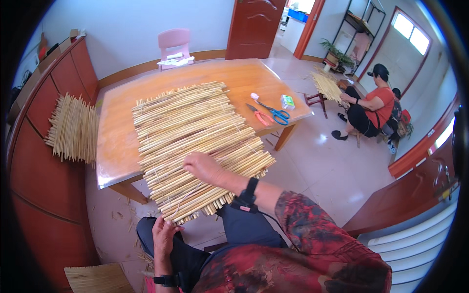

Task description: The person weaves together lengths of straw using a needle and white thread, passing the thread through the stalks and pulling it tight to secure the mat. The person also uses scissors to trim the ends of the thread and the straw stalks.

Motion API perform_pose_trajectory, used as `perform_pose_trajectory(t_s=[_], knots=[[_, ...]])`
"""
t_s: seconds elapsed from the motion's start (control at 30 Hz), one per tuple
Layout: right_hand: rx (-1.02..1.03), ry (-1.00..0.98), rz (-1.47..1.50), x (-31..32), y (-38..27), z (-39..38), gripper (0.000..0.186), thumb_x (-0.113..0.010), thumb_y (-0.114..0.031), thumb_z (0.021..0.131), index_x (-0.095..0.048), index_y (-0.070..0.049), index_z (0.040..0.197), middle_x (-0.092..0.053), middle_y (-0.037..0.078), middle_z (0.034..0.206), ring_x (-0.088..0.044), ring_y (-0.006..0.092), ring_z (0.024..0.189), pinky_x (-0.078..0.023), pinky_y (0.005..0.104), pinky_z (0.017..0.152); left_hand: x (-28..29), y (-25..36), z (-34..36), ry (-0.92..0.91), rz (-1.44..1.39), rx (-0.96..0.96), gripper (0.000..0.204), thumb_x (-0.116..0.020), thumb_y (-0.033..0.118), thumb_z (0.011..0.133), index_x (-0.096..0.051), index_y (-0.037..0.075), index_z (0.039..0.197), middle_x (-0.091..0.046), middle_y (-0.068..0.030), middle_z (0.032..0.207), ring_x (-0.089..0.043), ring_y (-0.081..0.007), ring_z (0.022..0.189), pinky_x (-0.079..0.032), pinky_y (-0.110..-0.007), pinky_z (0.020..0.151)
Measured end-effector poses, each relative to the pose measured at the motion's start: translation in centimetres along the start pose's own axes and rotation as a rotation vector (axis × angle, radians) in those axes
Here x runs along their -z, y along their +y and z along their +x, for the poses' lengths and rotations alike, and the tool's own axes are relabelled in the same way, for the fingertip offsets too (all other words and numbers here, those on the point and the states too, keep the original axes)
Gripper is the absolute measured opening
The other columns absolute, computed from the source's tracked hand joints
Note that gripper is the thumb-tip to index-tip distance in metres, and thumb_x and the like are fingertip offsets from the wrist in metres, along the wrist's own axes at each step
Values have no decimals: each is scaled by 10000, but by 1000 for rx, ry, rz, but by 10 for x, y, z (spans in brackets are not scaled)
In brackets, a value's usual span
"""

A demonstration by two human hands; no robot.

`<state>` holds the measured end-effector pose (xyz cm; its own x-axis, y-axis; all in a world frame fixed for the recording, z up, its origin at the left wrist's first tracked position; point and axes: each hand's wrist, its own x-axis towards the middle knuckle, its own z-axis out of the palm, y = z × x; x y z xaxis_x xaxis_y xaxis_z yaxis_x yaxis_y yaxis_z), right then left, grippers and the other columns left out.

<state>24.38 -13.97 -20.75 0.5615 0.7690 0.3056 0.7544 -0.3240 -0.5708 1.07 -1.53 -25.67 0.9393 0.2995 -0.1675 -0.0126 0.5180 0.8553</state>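
A mat of straw-coloured reed stalks (pixel 195 132), bound side by side with thin string, lies across the table and overhangs its near edge. My left hand (pixel 163 237) pinches the mat's near left corner, with thumb and fingers closed at the stalk ends. Over the mat's near half, my right hand (pixel 202 167) is closed with its knuckles up; what its fingers hold is hidden. A loose pale string (pixel 188 194) curves over the stalks between my two hands.
Orange-handled pliers (pixel 261 116), blue-handled scissors (pixel 279 115) and a small box (pixel 287 101) lie on the wooden table (pixel 115 132). A reed bundle (pixel 73 128) leans on red cabinets (pixel 29 171). Another person (pixel 373 107) sits at right, handling reeds (pixel 326 86). Behind stands a pink chair (pixel 174 44).
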Motion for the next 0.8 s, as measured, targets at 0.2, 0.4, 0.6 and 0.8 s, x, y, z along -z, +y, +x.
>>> perform_pose_trajectory(t_s=[0.2, 0.4, 0.6, 0.8], knots=[[128, -118, -546, 0, -23, -3, 154, -597, -128, 712, -594, -92, 862, -538, 100, 856, -521, 277, 829, -414, 394, 710, -2, 4, -2, 62, 72, 4, 316, -464, 205, 903, -494, -21, 1122, -584, -101, 1013, -582, -156, 825, -507, -298, 681], [484, -169, -219, -12, -80, -36, 115, -579, -154, 715, -576, -70, 794, -528, 95, 822, -516, 268, 820, -404, 383, 702, 2, -10, 5, 19, -1, -36, 311, -446, 184, 918, -479, -21, 1150, -567, -85, 1031, -570, -143, 859, -507, -297, 699], [507, -235, -251, -21, -71, -43, 109, -576, -157, 716, -567, -67, 777, -501, 85, 785, -503, 255, 798, -399, 365, 694, 3, -13, 4, 33, 24, -18, 318, -447, 226, 925, -468, 2, 1149, -575, -82, 996, -592, -160, 826, -500, -306, 699], [504, -187, -256, -27, -76, -40, 99, -568, -148, 711, -560, -63, 761, -498, 79, 775, -503, 250, 783, -404, 360, 686, 1, -7, 3, 17, 24, -11, 338, -451, 246, 927, -466, -3, 1154, -586, -95, 992, -610, -184, 816, -492, -286, 676]])
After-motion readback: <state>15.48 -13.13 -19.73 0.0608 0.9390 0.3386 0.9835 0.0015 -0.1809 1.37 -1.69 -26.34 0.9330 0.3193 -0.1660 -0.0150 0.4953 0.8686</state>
